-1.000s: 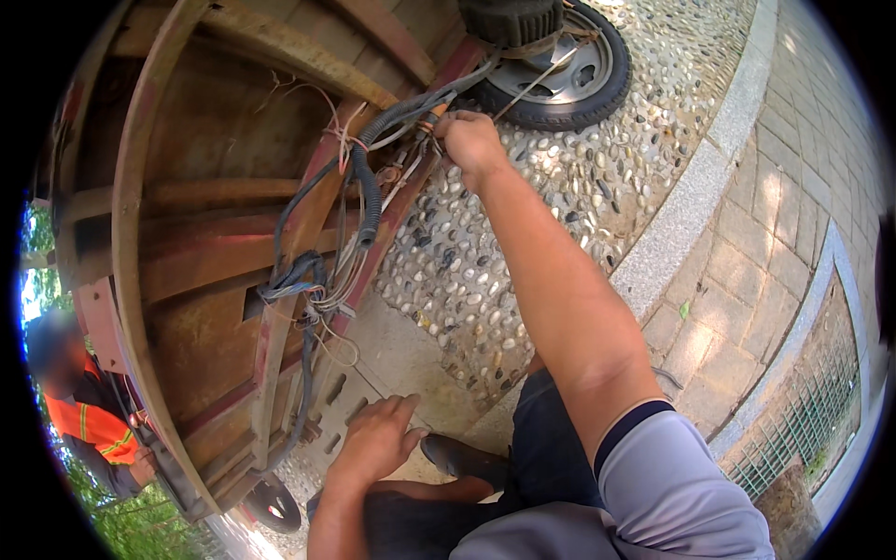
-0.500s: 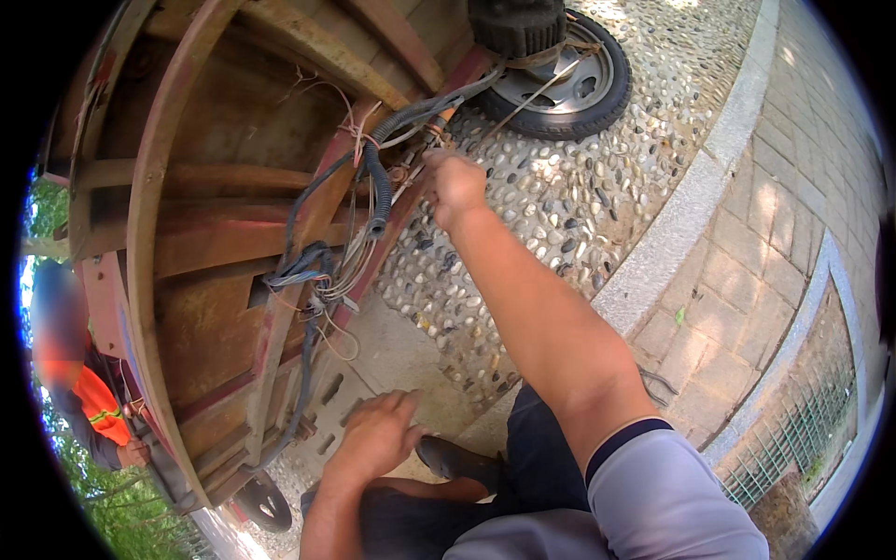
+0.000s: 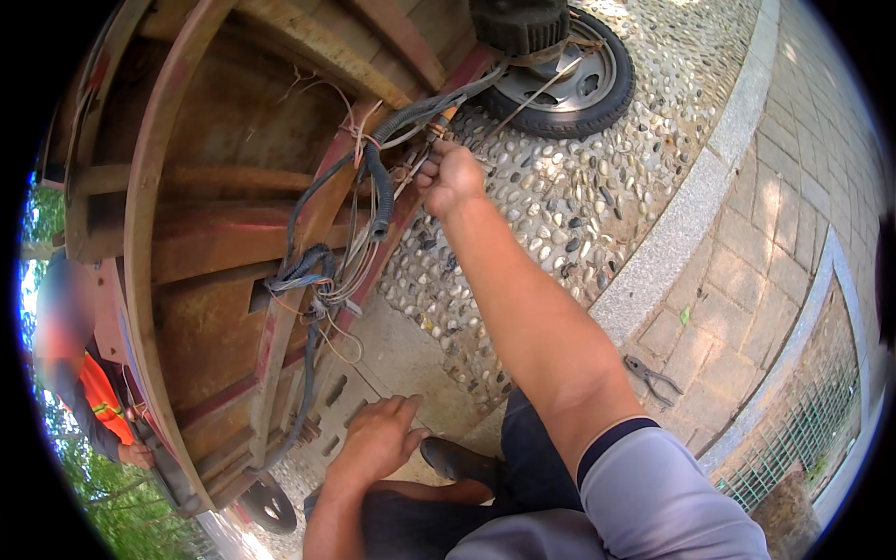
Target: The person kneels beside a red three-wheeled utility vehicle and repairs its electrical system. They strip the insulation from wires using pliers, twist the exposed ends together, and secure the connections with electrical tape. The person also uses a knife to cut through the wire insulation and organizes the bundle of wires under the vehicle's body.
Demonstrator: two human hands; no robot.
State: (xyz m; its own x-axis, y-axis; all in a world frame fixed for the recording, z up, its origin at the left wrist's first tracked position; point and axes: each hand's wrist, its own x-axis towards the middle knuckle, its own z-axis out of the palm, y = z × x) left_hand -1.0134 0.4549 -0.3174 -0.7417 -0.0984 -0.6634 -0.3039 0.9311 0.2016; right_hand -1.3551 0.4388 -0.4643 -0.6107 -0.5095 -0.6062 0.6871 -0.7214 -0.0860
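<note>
The underside of a tipped-up cart [image 3: 210,219], rusty brown with a red frame, fills the left half. My right hand [image 3: 453,179] reaches up to the frame's red edge, its fingers curled closed against it. Right above those fingers sits an orange-and-dark, rod-like part [image 3: 444,119]; what the fingertips grip is hidden. A black corrugated conduit [image 3: 382,191] hangs just left of this hand. Below it, thin loose wires [image 3: 350,266] gather in a tangle along the frame. My left hand [image 3: 381,439] hovers near my knee, fingers loosely stretched, holding nothing.
A black-tyred wheel [image 3: 569,98] lies at the top, beside a dark motor housing [image 3: 518,26]. Pliers [image 3: 653,378] rest on the paving, right of my right arm. A person in an orange vest [image 3: 105,401] stands at far left. Pebbled ground [image 3: 551,224] borders a stone curb [image 3: 665,245].
My right hand has turned slightly at the frame edge, showing more of its curled fingers. The view has shifted a little, and the pliers show fully now. My left hand stays nearly still.
</note>
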